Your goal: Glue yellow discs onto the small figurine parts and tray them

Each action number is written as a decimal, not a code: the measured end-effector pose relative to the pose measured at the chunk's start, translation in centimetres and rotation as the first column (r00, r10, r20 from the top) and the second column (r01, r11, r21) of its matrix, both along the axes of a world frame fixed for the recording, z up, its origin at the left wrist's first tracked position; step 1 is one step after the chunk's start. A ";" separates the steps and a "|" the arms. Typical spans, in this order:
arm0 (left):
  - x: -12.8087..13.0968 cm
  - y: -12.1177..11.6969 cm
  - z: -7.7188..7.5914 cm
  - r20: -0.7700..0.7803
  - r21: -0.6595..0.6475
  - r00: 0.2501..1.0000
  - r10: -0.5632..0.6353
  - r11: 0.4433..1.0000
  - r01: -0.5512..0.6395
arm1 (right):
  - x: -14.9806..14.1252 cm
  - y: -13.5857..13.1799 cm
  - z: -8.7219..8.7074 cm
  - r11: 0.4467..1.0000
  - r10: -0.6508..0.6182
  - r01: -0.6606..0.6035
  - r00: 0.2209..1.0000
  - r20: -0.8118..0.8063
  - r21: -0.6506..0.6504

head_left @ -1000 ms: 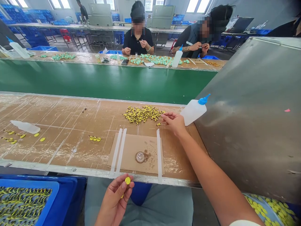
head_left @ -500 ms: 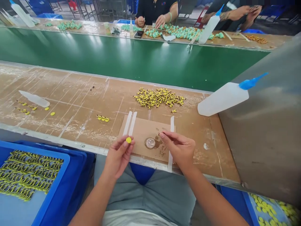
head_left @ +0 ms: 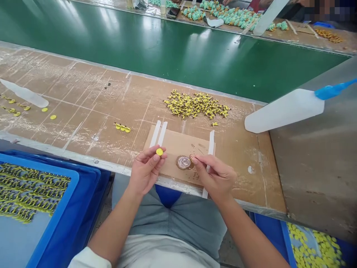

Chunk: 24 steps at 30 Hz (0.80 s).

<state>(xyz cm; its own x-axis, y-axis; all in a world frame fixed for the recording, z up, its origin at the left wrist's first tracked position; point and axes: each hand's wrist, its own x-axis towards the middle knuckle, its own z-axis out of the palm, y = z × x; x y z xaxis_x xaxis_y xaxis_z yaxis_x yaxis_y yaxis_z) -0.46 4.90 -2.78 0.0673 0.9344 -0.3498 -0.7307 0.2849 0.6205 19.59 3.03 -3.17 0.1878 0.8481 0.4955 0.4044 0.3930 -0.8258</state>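
My left hand (head_left: 146,169) pinches a small yellow disc (head_left: 159,151) between thumb and fingers, just above the near edge of a cardboard pad (head_left: 178,147). My right hand (head_left: 216,175) is closed in a pinch on a tiny piece that I cannot make out. Its fingertips touch the rim of a small round glue puddle (head_left: 183,162) on the pad. A heap of small yellow-and-black parts (head_left: 196,105) lies beyond the pad.
A white squeeze bottle with a blue nozzle (head_left: 284,109) leans against a metal housing (head_left: 320,156) at right. A blue tray (head_left: 30,197) of yellow parts sits low left, loose yellow discs (head_left: 315,242) low right. A green conveyor belt (head_left: 167,48) runs behind.
My right hand came back from the yellow heap to the glue puddle with a tiny piece. My left hand rose with the disc to the pad's edge. The view tilted down.
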 end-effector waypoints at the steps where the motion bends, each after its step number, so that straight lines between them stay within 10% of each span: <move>1: 0.0 0.0 0.0 0.003 0.001 1.000 -0.001 1.000 0.001 | 0.0 0.0 -0.1 1.000 0.001 -0.001 1.000 -0.004 -0.017; 24: -0.2 -0.2 0.2 0.045 0.012 0.998 -0.050 0.999 0.050 | -0.1 -0.2 -0.4 0.989 -0.067 0.052 0.992 -0.109 -0.138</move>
